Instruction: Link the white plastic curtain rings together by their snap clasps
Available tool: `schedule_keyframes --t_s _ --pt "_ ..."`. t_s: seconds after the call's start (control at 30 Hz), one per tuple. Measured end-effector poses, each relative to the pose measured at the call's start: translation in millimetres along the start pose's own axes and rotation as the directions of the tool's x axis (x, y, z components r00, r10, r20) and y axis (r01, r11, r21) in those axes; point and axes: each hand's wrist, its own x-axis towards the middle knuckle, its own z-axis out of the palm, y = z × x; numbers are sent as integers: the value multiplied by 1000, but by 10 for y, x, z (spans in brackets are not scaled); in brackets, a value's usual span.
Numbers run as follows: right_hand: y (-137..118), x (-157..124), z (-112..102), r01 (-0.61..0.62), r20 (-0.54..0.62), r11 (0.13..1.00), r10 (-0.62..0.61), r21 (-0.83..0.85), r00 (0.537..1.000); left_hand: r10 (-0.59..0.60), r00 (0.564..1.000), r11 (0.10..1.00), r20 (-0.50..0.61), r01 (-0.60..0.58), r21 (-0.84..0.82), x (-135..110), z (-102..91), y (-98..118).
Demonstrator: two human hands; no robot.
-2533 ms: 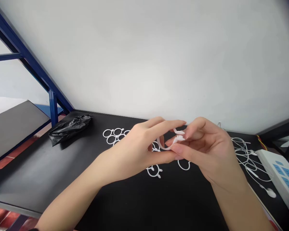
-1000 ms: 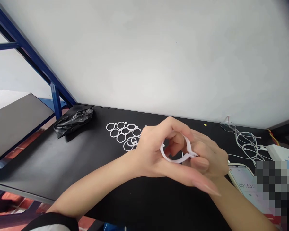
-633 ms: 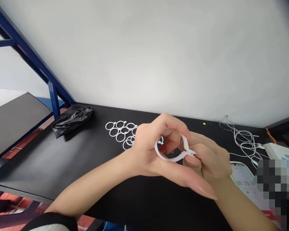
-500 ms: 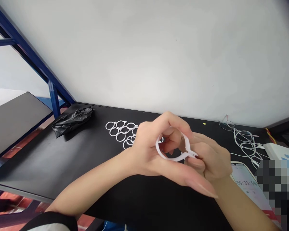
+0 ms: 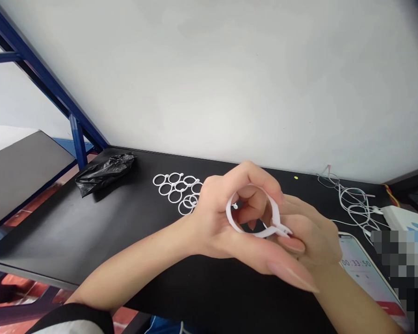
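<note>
Our left hand (image 5: 216, 222) curls round a thin, smooth white ring (image 5: 275, 215), its index finger arched over the top and its thumb stretched out beneath. A narrow tab (image 5: 284, 229) juts from the ring at four o'clock, and our right hand (image 5: 313, 234) pinches it between thumb and finger. The ring is held above the black table (image 5: 90, 227), in the left hand's hollow. Between nine and ten o'clock lie other rings (image 5: 186, 189), round and partly overlapping, then a crinkled, glossy bag (image 5: 106, 175); at three, tangled cables (image 5: 351, 197); at four, a phone (image 5: 364, 273).
</note>
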Motion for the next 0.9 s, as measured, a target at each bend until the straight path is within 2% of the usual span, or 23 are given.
schedule_keyframes --t_s 0.1,0.23,0.4,0.53,0.57,0.67,0.7,0.83,0.9 --pt "-27 34 5 34 -103 999 -37 -30 994 -1 1000 1000 -7 0 -25 3 -8 30" --pt "-41 49 0 24 -76 999 -27 -39 997 -7 1000 1000 -5 7 11 19 5 45" --pt "-37 42 -10 39 -87 998 -43 -48 995 47 997 998 -60 -49 -46 54 17 48" --pt "-44 43 -37 6 -27 998 -8 -60 1000 179 981 972 -74 -188 -140 76 14 46" --pt "-47 42 -44 11 -25 998 -12 -58 1000 174 982 973 -73 -183 -141 72 17 45" --pt "-55 34 -45 26 -32 998 -28 -62 999 103 994 989 -43 -107 -105 40 30 33" --pt "-54 34 -35 18 -28 998 -19 -65 999 117 992 987 -36 -120 -105 28 31 25" --pt "1 80 40 40 -136 999 -45 -33 990 90 996 996 29 -90 21 54 -44 -29" --pt "65 133 56 65 -80 998 -64 3 995 116 993 991 34 -118 63 126 -149 -49"
